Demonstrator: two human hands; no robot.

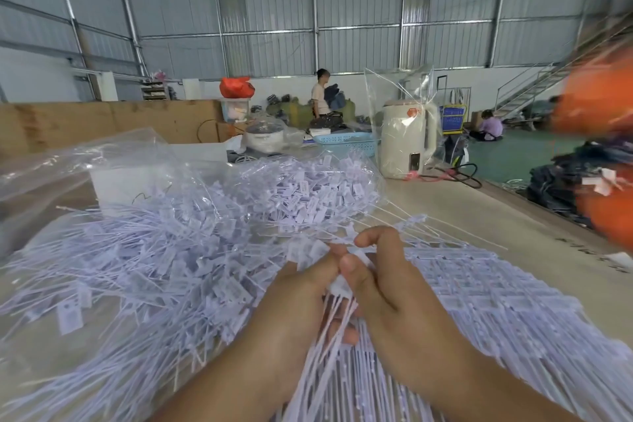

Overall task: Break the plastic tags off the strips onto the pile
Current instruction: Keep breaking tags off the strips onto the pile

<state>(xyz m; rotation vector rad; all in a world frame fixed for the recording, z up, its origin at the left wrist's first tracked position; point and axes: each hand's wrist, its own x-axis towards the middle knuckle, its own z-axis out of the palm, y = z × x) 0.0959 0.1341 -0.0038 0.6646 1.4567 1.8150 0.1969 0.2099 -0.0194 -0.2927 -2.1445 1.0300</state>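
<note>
A big pile of loose white plastic tags point(144, 260) with thin tails covers the left and middle of the table. Flat sheets of unbroken tag strips point(479, 288) lie on the right. Both hands meet at the centre over a strip of tags point(337, 315). My left hand point(294, 315) grips the bundle of thin tails from the left, fingers curled under it. My right hand point(387, 288) pinches a tag head between thumb and forefinger at the top of the strip.
A clear plastic bag point(85, 161) holding more tags lies behind the pile. Further back stand a cream electric kettle point(407, 144), a blue basket point(346, 142) and a pot. Dark clothing and orange bundles point(596, 96) sit to the right. Two people work in the hall.
</note>
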